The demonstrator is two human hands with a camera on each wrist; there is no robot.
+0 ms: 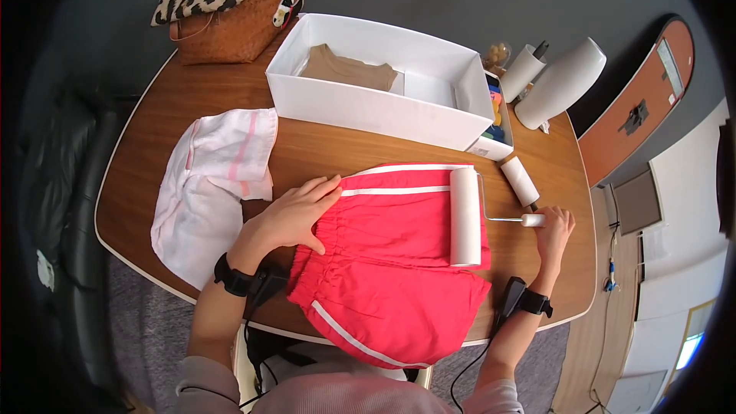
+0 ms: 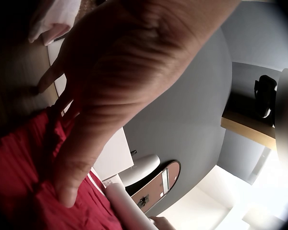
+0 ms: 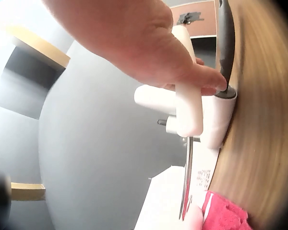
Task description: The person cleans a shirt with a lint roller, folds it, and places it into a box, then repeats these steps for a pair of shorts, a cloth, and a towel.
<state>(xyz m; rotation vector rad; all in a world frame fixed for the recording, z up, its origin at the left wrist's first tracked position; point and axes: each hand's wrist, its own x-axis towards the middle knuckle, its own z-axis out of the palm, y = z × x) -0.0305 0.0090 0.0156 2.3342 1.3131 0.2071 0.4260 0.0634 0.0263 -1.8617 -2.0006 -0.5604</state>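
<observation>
Red shorts (image 1: 399, 234) with white side stripes and a gathered waistband lie spread on the wooden table, their near part over its front edge. My left hand (image 1: 295, 215) rests on them at the waistband, fingers extended and thumb apart. My right hand (image 1: 555, 234) grips the white handle (image 3: 188, 108) of a lint roller (image 1: 465, 218), its fingers curled round it. The roller's white cylinder lies across the leg end of the shorts, joined to the handle by a bent metal rod (image 3: 188, 167).
A white towel (image 1: 203, 192) lies at left. Behind the shorts stands a white box (image 1: 376, 111) holding a tan garment (image 1: 345, 69). Near my right hand lies a white roll (image 1: 520, 180) with a dark handle (image 3: 225, 43). A white vase (image 1: 563, 80) and a woven basket (image 1: 222, 34) stand farther back.
</observation>
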